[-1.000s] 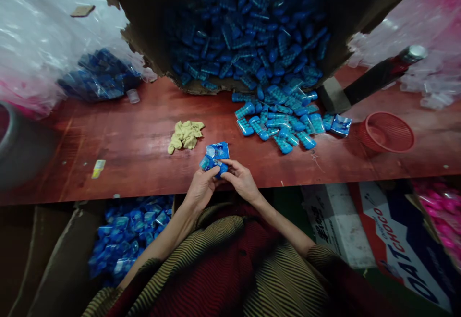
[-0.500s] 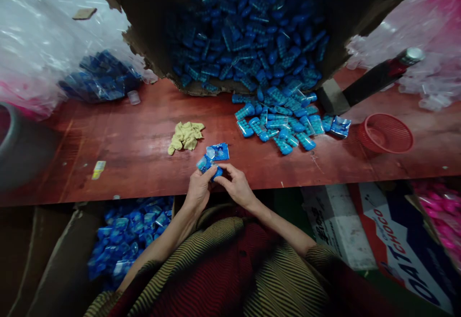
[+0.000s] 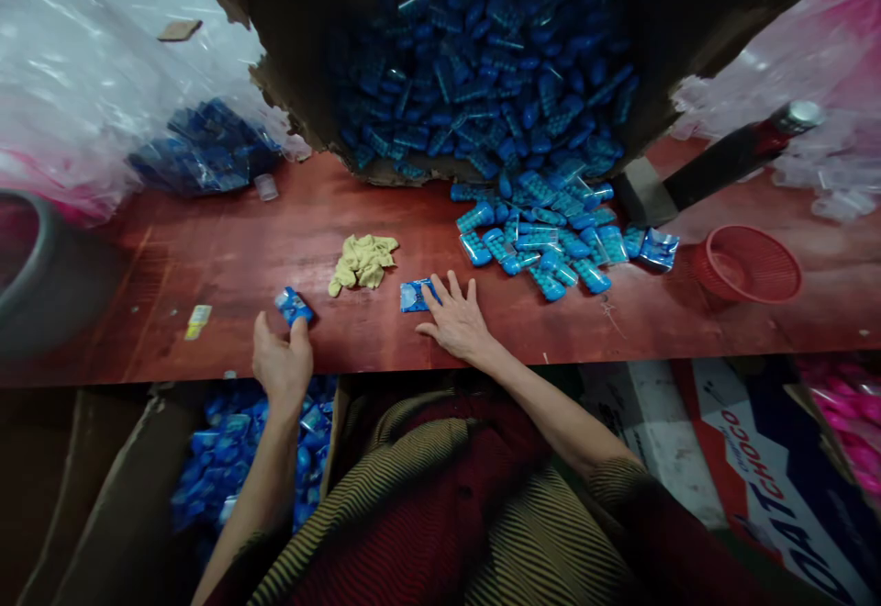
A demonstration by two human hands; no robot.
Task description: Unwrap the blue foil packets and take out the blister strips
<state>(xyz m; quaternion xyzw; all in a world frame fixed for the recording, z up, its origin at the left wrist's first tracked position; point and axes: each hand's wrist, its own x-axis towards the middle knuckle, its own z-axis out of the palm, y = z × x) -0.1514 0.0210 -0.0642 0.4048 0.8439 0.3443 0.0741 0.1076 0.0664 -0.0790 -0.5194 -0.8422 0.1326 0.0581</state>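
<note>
My left hand (image 3: 282, 360) is near the table's front edge, its thumb and fingers apart. Just beyond the thumb tip is a small blue printed packet (image 3: 295, 307); whether the thumb touches it I cannot tell. My right hand (image 3: 460, 319) is spread palm down, with its fingertips over the right end of a flat blue printed card or sachet (image 3: 414, 296). That end is hidden under the fingers. A crumpled yellowish cloth or glove (image 3: 362, 263) lies between the two hands, farther back.
Blue-capped clear bottles (image 3: 543, 237) spill from a torn carton (image 3: 440, 176) onto the red table (image 3: 206, 248). A hammer (image 3: 716, 165) and a red basket (image 3: 749, 266) stand right. At left are a grey bucket (image 3: 48, 285) and a bag of blue packets (image 3: 206, 151). Blue pieces (image 3: 227, 459) fill a box below.
My hands have parted. The left has moved left, and a blue packet that was between both hands is now over there. The right hand has opened and reached onto the flat blue piece.
</note>
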